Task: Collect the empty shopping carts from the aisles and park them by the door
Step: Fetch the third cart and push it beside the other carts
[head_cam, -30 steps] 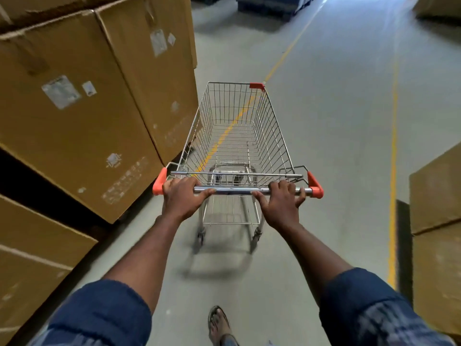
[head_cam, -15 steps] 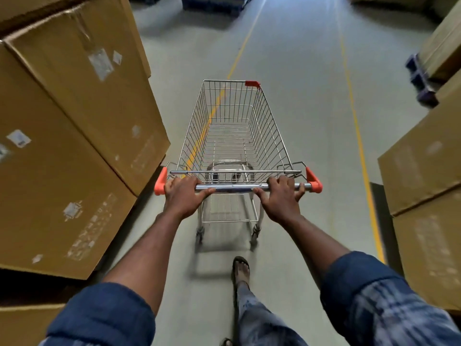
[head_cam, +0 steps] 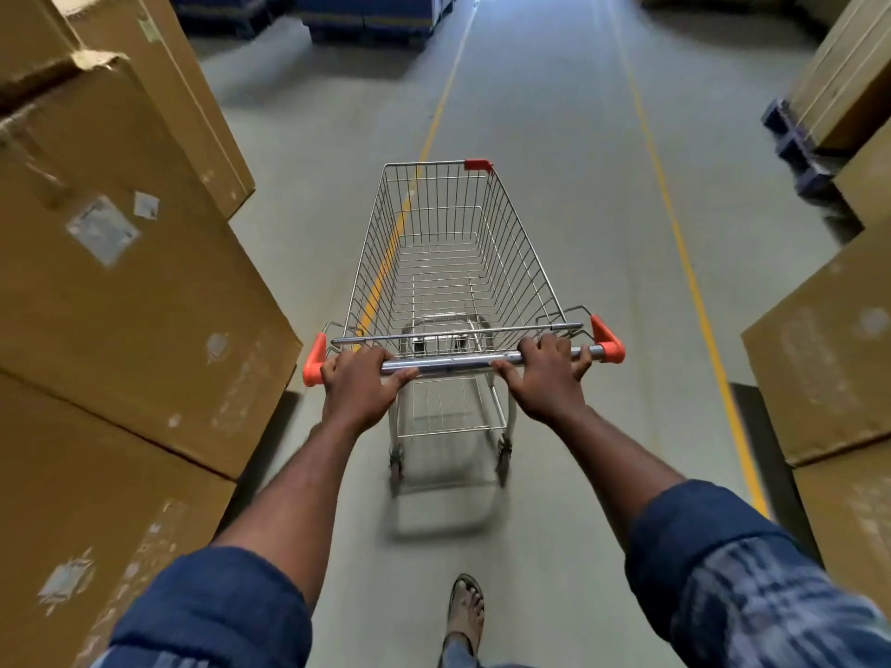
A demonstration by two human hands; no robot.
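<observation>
One empty wire shopping cart stands mid-aisle just ahead of the person. Its chrome basket narrows toward the far end, and one orange guard sits on a front corner. Its steel handle bar is capped orange at both ends. The left hand and right hand each grip the bar, fingers curled over it. Stacked cardboard boxes line both sides. Two yellow lines run along the grey concrete floor. Blue pallets sit far ahead.
</observation>
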